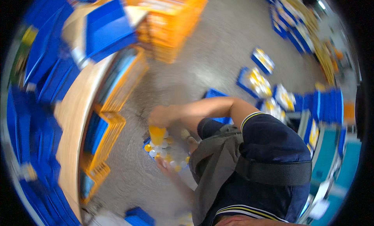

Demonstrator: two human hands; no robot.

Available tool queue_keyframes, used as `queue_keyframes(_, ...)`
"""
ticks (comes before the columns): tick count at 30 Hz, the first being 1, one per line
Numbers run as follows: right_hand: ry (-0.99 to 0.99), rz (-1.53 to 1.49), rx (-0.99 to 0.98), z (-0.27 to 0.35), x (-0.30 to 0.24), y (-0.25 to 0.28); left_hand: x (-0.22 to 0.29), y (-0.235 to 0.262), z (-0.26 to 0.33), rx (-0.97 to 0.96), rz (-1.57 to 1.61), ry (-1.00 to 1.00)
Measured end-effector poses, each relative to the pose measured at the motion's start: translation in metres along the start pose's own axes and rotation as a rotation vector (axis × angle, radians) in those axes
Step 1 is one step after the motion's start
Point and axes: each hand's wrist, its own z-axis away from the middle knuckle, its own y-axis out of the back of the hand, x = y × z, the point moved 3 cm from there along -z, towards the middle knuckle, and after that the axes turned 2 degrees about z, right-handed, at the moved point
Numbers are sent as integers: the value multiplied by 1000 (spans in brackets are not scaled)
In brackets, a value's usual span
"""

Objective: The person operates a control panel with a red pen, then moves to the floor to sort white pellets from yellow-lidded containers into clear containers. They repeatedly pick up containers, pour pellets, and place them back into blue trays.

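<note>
My right hand (159, 116), blurred by motion, is closed around the top of a yellow cup-shaped piece (157, 135). It holds the piece over a shallow blue tray (146, 145) on the floor. Inside the tray lie several small round white and yellow pieces (153, 152). My left hand (165, 167) is at the tray's lower edge in the picture, its fingers stretched out and apparently holding nothing. Whether it touches the tray I cannot tell.
A wooden-topped bench (74, 120) stands left, with orange crates (117, 97) under it and blue bins (109, 27) on it. Taller orange crates (167, 27) stand beyond. Blue trays of yellow and white pieces (257, 81) lie on the grey floor, right.
</note>
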Motion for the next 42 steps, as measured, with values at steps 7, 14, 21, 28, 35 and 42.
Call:
queue_keyframes(7,-550,-1366,259,212,-28,-98,53,-104,6,-707,-160,315)
queue_keyframes(14,-807,-1720,728,299,-60,-205,45,-213,65,-1168,-509,90)
queue_keyframes(21,-1405,-1570,910,450,-55,-341,35,-307,154,-1420,-936,5)
queue_keyframes(28,-2073,-1201,903,688,-129,-530,-17,-434,302,-1611,-1175,-255)
queue_keyframes(35,-2655,-1389,794,788,-266,-686,-11,-557,418,-1951,-927,-439)
queue_keyframes(42,-2819,-1598,1105,731,-235,-726,-38,-682,406,-1980,-1122,-657)
